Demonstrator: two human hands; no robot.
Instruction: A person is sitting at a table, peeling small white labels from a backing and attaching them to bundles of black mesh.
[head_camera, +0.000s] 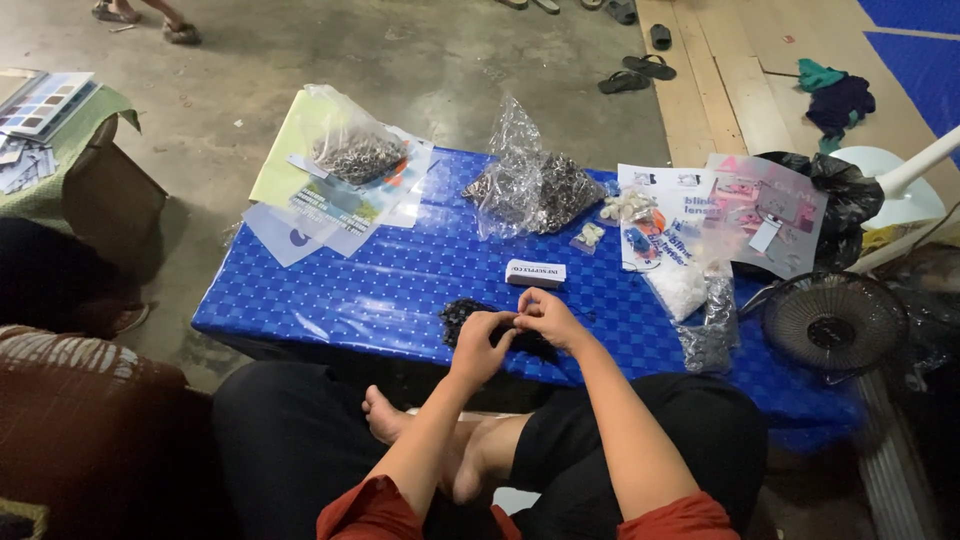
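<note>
— Where are the hands?

— Both meet in the lower middle of the frame, at the near edge of the low table (330, 290) with the blue checked cover. The left hand (482, 343) and the right hand (548, 316) are close together, fingertips almost touching, pinched around something very small between them; it is too tiny to make out.

— And under them?

— A pile of small dark pieces (463, 316) lies on the cover, right beneath and just left of the hands. The left hand rests on it.

— What else is on the table?

— Just above the hands, a small white box (535, 273) lies flat. Further up, in the centre, a clear plastic bag (530, 185) full of small dark metal bits stands bunched at the top. At upper left another clear bag (352, 150) of similar bits sits on some printed sheets (300, 200). To the right are little packets of white pieces (628, 207), more printed sheets (765, 205) and a clear bag (700, 310) with white and grey contents.

— Around the table?

— A small black fan (835, 322) stands at the right edge, a black plastic bag (850, 190) above it. Sandals (640, 72) lie on the floor at the top. The person sits cross-legged in dark trousers, one bare foot (385, 415) showing below the table.
</note>
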